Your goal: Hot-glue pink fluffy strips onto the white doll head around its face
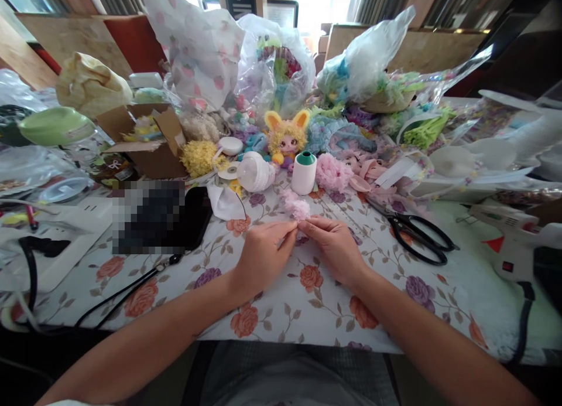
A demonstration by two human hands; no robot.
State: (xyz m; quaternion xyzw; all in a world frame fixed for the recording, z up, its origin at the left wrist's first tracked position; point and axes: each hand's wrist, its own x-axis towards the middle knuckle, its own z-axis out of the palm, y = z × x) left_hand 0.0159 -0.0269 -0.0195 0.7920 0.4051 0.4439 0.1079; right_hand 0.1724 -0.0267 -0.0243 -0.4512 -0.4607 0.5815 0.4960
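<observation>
A small piece of fluffy pink yarn [297,206] rises from the fingertips of both hands over the flowered tablecloth. My left hand [267,251] pinches its lower end from the left. From the right, my right hand [331,245] pinches the same end, thumb and forefinger pressed together. The fingertips of the two hands meet, and the exact grip between them is hidden. Just beyond stands a white thread cone [304,173] with a green top. Beside it lies a larger bunch of pink fluff [333,173]. A yellow doll with bunny ears [287,137] sits behind the cone.
Black-handled scissors [417,233] lie to the right, with a glue gun [504,236] farther out. A black phone [195,218] with a strap is at the left. A cardboard box [151,160], yellow fluff [199,158] and several plastic bags [197,48] line the back.
</observation>
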